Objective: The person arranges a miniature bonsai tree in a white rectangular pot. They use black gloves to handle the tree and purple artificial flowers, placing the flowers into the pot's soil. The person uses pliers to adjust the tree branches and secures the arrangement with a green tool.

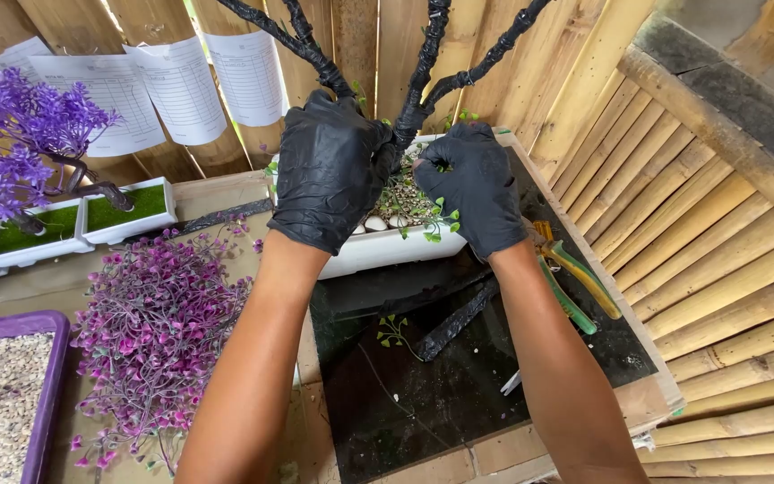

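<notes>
A white rectangular planter [378,249] sat directly under both hands, its long axis running left to right, filled with pale pebbles and small green sprigs [432,220]. From it rose a black tape-wrapped trunk [414,99] — matte and ridged — pointing up and away, forking into thin branches. The left hand [329,170], in a crinkled black glove, was cupped with fingers curled against the trunk's base. The right hand [477,184], gloved alike, pressed its bent fingers down among the sprigs; whether they pinched anything could not be told. Below the wrists lay a glossy black slab [405,394]. Green-handled pliers [575,282] lay right of the right forearm — a heap of purple plastic foliage [159,336] left of the left forearm.
</notes>
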